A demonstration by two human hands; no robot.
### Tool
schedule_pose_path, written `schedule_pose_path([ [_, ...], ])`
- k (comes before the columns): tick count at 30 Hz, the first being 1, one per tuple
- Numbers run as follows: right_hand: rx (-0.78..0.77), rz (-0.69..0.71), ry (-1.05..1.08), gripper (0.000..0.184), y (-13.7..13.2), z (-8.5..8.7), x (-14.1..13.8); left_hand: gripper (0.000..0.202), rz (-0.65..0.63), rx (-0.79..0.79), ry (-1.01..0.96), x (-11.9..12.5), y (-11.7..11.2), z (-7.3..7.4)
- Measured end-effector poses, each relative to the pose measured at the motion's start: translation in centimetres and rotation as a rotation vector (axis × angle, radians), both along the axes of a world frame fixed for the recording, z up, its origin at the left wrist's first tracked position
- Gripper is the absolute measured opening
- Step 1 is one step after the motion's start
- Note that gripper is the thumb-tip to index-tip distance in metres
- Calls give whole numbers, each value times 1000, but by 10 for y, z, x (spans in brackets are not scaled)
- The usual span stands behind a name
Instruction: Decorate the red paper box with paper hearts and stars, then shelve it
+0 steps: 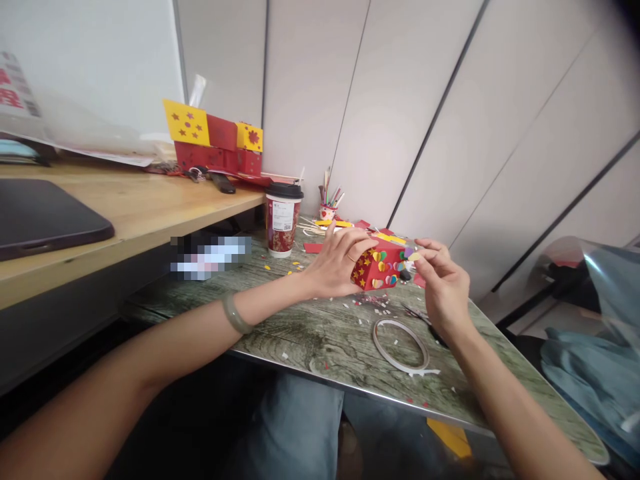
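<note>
A small red paper box (381,268) with yellow stars and coloured paper hearts stuck on it stands on the grey wood-grain table (320,333). My left hand (336,261) curls round the box's left side and top and holds it. Just right of the box, my right hand (443,283) pinches a small paper piece (413,255) between thumb and fingers, close against the box's decorated face. A green bangle sits on my left wrist.
A roll of double-sided tape (401,344) lies near the table's front edge, with scissors (424,320) partly under my right hand. A paper coffee cup (283,219) and a small pen pot (327,208) stand behind. Red and yellow boxes (215,143) and a dark tablet (45,217) rest on the higher wooden desk, left.
</note>
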State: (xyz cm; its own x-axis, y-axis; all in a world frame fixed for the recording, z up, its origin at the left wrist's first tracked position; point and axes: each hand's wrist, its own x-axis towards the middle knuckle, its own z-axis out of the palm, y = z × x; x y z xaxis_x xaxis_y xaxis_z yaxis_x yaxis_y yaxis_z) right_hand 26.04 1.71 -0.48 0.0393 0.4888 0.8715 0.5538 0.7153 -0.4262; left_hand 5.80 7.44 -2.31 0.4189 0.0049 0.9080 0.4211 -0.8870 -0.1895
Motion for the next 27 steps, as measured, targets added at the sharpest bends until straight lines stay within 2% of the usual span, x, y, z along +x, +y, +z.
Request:
schedule_pose_path([
  [3, -120, 199, 176, 12, 2, 1, 0, 73, 30, -17, 3, 0, 1, -1],
  [5, -157, 252, 228, 12, 2, 1, -1, 75, 64, -46, 16, 0, 3, -2],
  [10, -191, 298, 285, 13, 4, 0, -1, 89, 160, -192, 119, 8, 10, -14],
  [14, -211, 308, 341, 14, 4, 0, -1, 95, 181, -328, 300, 14, 15, -26],
  [16, -194, 302, 345, 13, 4, 0, -2, 100, 163, -372, 335, 14, 14, -25],
  [18, -168, 280, 318, 12, 3, 0, -2, 97, 136, -418, 233, 13, 9, -17],
  [20, -144, 245, 263, 10, 2, 0, -2, 75, 47, -473, 27, 13, 1, -5],
  [22, -148, 208, 192, 10, 0, 0, -4, 40, -150, -567, -170, 14, -10, 5],
  [23, -161, 196, 162, 10, -1, 0, -5, 29, -266, -638, -237, 16, -15, 8],
  [25, -203, 192, 123, 10, -4, 0, -8, 22, -451, -787, -308, 20, -24, 12],
  [27, -247, 207, 115, 11, -6, 0, -11, 20, -530, -902, -340, 23, -31, 11],
])
